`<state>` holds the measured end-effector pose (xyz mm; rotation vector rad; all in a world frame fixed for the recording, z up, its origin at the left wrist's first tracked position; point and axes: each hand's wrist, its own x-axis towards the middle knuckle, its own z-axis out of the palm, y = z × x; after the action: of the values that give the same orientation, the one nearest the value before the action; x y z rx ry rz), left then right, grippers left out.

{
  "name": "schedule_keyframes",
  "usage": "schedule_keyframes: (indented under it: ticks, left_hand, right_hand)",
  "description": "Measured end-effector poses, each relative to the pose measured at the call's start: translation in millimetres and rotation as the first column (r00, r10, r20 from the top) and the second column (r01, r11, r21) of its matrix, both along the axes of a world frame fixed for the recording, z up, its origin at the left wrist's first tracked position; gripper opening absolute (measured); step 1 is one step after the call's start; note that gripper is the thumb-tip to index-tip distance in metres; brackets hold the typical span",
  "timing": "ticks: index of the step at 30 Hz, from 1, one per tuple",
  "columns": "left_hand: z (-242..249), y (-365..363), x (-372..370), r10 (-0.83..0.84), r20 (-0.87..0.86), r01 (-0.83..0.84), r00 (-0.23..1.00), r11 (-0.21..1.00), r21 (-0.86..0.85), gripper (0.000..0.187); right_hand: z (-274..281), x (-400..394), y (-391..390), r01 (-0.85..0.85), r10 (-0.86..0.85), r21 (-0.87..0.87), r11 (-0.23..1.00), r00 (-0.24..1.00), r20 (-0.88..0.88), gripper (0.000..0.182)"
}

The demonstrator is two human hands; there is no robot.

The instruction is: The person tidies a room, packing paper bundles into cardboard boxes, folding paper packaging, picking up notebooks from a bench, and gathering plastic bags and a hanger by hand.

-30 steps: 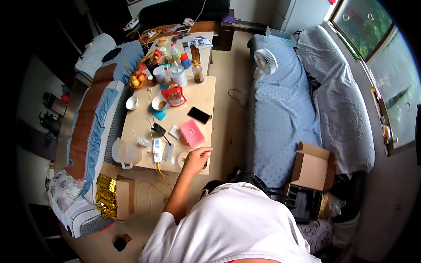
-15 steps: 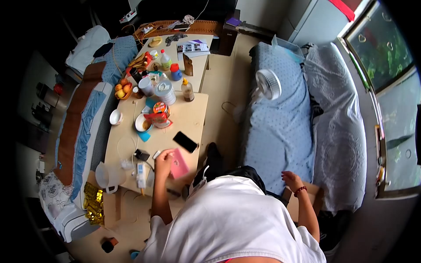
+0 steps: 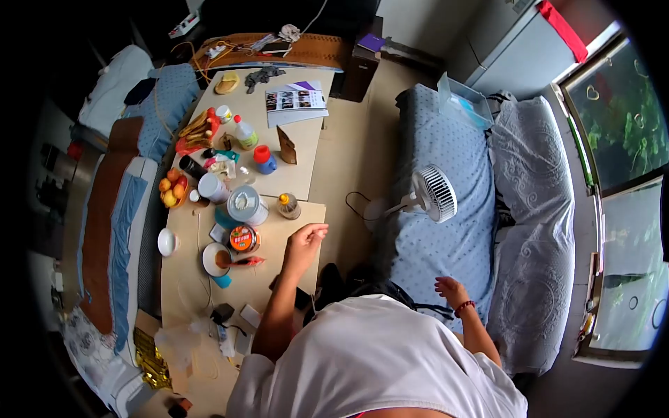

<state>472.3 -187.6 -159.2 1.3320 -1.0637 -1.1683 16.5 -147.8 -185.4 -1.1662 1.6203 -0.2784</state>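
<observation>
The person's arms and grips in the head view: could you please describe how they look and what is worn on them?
Short, loose white sleeves leave both forearms bare. A dark red bracelet, seemingly of beads, circles the right wrist; none is visible on the left. Neither the left grip nor the right grip wears a glove.

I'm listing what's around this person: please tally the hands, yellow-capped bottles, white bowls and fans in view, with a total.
Hands: 2
Yellow-capped bottles: 1
White bowls: 2
Fans: 1
Total: 6
</observation>
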Motion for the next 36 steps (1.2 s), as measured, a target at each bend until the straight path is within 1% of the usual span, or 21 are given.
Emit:
schedule_keyframes:
  ticks: [2, 4, 6, 8, 9, 11, 12, 13, 16, 18, 19, 20, 22, 24, 26, 27, 30, 32, 33, 34, 36]
  left_hand:
    - [2, -22, -5, -0.019, 0.007, 0.019, 1.0, 0.999, 0.036, 0.021]
    - [0, -41, -8, 0.016, 0.018, -0.017, 1.0, 0.998, 0.059, 0.021]
    - [-6, -60, -7, 0.056, 0.002, -0.056, 0.998, 0.997, 0.054, 0.02]
    - [-8, -84, -5, 0.079, -0.016, -0.078, 0.997, 0.996, 0.042, 0.02]
    - [0, -107, -5, 0.091, 0.017, -0.092, 0.996, 0.995, 0.027, 0.02]
    - [18, -129, -13, 0.076, 0.078, -0.085, 0.994, 0.99, 0.114, 0.02]
    - [26, -141, -19, 0.084, 0.091, -0.094, 0.992, 0.989, 0.112, 0.02]
    - [35, -158, -25, 0.053, 0.089, -0.064, 0.995, 0.99, 0.123, 0.02]
    - [53, -203, -43, 0.01, 0.111, -0.027, 0.994, 0.989, 0.149, 0.02]
    - [49, -227, -52, -0.04, 0.134, 0.025, 0.99, 0.994, 0.109, 0.02]
    - [40, -241, -55, -0.072, 0.1, 0.061, 0.992, 0.993, 0.104, 0.02]
    - [33, -255, -56, -0.075, 0.108, 0.064, 0.991, 0.993, 0.104, 0.02]
    - [31, -278, -60, -0.145, 0.133, 0.119, 0.98, 0.975, 0.187, 0.02]
    - [25, -302, -62, -0.178, 0.146, 0.15, 0.973, 0.972, 0.183, 0.021]
    - [17, -334, -61, -0.237, 0.105, 0.21, 0.966, 0.954, 0.216, 0.02]
    - [16, -349, -59, -0.252, 0.109, 0.224, 0.962, 0.95, 0.218, 0.02]
    - [10, -402, -49, -0.242, 0.007, 0.23, 0.97, 0.928, 0.292, 0.021]
    - [-1, -438, -30, -0.246, 0.01, 0.229, 0.969, 0.916, 0.329, 0.022]
    - [-7, -457, -18, -0.238, 0.011, 0.217, 0.971, 0.903, 0.371, 0.023]
    - [-16, -477, -7, -0.25, 0.0, 0.233, 0.968, 0.903, 0.362, 0.023]
    - [-31, -514, 20, -0.2, -0.021, 0.187, 0.979, 0.862, 0.471, 0.023]
  right_hand:
    - [-7, 0, -23, 0.006, -0.006, 0.018, 1.0, 1.0, -0.012, 0.029]
    - [-12, -4, -51, -0.065, 0.061, -0.055, 0.996, 0.995, -0.073, 0.028]
    - [-7, -4, -88, -0.071, 0.063, -0.059, 0.996, 0.989, -0.132, 0.029]
    - [-18, -9, -124, 0.07, -0.075, -0.113, 0.991, 0.996, -0.039, 0.03]
    - [-7, 2, -153, 0.127, -0.128, -0.158, 0.979, 0.992, 0.004, 0.031]
    - [-20, -12, -174, 0.139, -0.136, -0.167, 0.976, 0.99, 0.028, 0.032]
    - [-29, -17, -184, 0.151, -0.147, -0.178, 0.972, 0.989, 0.033, 0.033]
    - [-35, -18, -195, 0.18, -0.169, -0.163, 0.97, 0.983, 0.078, 0.032]
    - [-34, -15, -214, 0.164, -0.155, -0.151, 0.975, 0.986, 0.065, 0.027]
    - [-40, -22, -219, 0.156, -0.143, -0.17, 0.973, 0.986, 0.086, 0.024]
    - [-32, -20, -219, 0.154, -0.148, -0.147, 0.977, 0.988, 0.052, 0.022]
    - [-41, -24, -222, 0.183, -0.174, -0.124, 0.975, 0.982, 0.077, 0.02]
    - [-43, -24, -222, 0.228, -0.217, -0.087, 0.97, 0.969, 0.116, 0.018]
    - [-50, -26, -217, 0.25, -0.239, -0.079, 0.965, 0.962, 0.131, 0.016]
    - [-55, -25, -213, 0.26, -0.251, -0.127, 0.957, 0.965, 0.079, 0.014]
    - [-54, -22, -212, 0.3, -0.289, -0.131, 0.945, 0.952, 0.096, 0.013]
    - [-53, -14, -215, 0.367, -0.366, -0.087, 0.926, 0.93, 0.023, 0.009]
    - [-51, -12, -220, 0.379, -0.378, -0.052, 0.924, 0.925, 0.039, 0.007]
    - [-49, -14, -224, 0.346, -0.346, -0.018, 0.938, 0.937, -0.036, 0.007]
    - [-39, -11, -230, 0.375, -0.372, 0.046, 0.926, 0.926, -0.056, 0.007]
    - [-29, -9, -236, 0.301, -0.269, 0.076, 0.951, 0.92, -0.286, 0.009]
